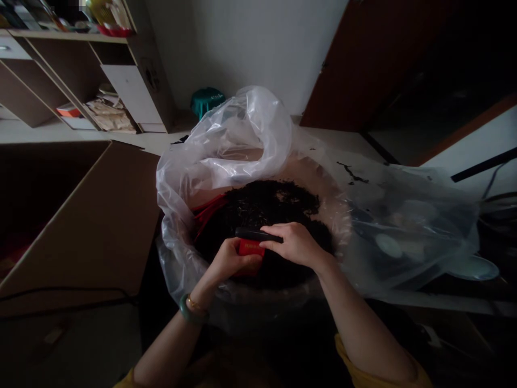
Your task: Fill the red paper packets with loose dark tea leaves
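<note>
My left hand (230,262) grips a small red packet (251,247) with yellowish print, thumb across its front. A slim black bar-shaped tool (252,233) lies across the packet's top edge. The fingers of my right hand (293,242) are closed around the tool's right end; its exact kind is too dark to make out. Both hands are over a heap of dark, loose, leaf-like material (266,202) in a round container lined with a clear plastic bag (172,186). More red packets (210,210) lie at the heap's left side.
An open cardboard box (100,215) stands to the left. Clear plastic sheeting (416,231) spreads to the right, near a pale dish-like object (472,268). Behind are shelving (129,91), a green bin-like object (205,101) and a brown door (347,70).
</note>
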`<action>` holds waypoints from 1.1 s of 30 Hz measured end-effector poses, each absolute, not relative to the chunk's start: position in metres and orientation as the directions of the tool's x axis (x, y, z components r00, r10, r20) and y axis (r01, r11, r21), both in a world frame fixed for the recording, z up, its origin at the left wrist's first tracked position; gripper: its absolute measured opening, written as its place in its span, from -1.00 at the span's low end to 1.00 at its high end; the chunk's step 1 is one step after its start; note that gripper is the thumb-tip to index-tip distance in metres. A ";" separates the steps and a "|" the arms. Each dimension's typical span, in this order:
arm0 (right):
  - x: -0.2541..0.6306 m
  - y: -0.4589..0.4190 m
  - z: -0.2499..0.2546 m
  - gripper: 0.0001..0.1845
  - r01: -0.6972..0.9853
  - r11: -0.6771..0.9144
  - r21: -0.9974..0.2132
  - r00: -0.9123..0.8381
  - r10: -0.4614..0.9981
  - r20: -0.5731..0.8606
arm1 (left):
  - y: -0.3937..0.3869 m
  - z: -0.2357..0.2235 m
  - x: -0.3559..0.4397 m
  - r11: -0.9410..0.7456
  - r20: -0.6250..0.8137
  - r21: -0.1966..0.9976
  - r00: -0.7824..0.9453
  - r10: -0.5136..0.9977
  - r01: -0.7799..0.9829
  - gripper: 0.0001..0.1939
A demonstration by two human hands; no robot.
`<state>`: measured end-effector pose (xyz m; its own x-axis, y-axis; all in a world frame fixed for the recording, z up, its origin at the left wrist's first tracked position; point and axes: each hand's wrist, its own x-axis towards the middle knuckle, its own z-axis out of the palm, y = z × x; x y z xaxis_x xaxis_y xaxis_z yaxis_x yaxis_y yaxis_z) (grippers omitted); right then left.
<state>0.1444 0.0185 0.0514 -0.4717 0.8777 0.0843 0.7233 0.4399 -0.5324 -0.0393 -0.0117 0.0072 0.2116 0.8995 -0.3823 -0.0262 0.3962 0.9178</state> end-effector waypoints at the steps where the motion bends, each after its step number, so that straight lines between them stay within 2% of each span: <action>1: 0.144 0.019 0.051 -0.66 0.722 0.438 -0.536 -0.470 0.879 0.085 | -0.012 0.007 -0.039 0.398 -0.383 0.917 0.214 0.899 -0.030 -0.61; 4: 0.145 0.019 0.052 -0.64 0.727 0.426 -0.539 -0.473 0.879 0.057 | -0.012 0.008 -0.040 0.402 -0.385 0.915 0.220 0.896 -0.035 -0.62; 8: 0.151 0.019 0.058 -0.45 0.742 0.402 -0.536 -0.482 0.876 -0.010 | -0.013 0.010 -0.042 0.408 -0.377 0.910 0.262 0.889 -0.075 -0.55; 10: 0.154 0.018 0.060 -0.42 0.746 0.387 -0.542 -0.479 0.877 -0.032 | -0.014 0.010 -0.043 0.401 -0.366 0.912 0.265 0.892 -0.090 -0.51; 14: 0.155 0.018 0.059 -0.53 0.748 0.363 -0.556 -0.457 0.889 -0.035 | -0.013 0.009 -0.044 0.401 -0.370 0.913 0.261 0.892 -0.078 -0.52; 18: 0.149 0.018 0.053 -0.64 0.712 0.392 -0.582 -0.461 0.887 0.033 | -0.013 0.008 -0.044 0.381 -0.363 0.924 0.232 0.903 -0.040 -0.61; 27: 0.148 0.018 0.047 -0.66 0.703 0.434 -0.563 -0.467 0.879 0.094 | -0.013 0.008 -0.044 0.367 -0.348 0.928 0.209 0.914 -0.058 -0.57; 33: 0.146 0.017 0.049 -0.67 0.724 0.429 -0.540 -0.466 0.881 0.075 | -0.010 0.008 -0.045 0.331 -0.318 0.940 0.142 0.937 -0.082 -0.50</action>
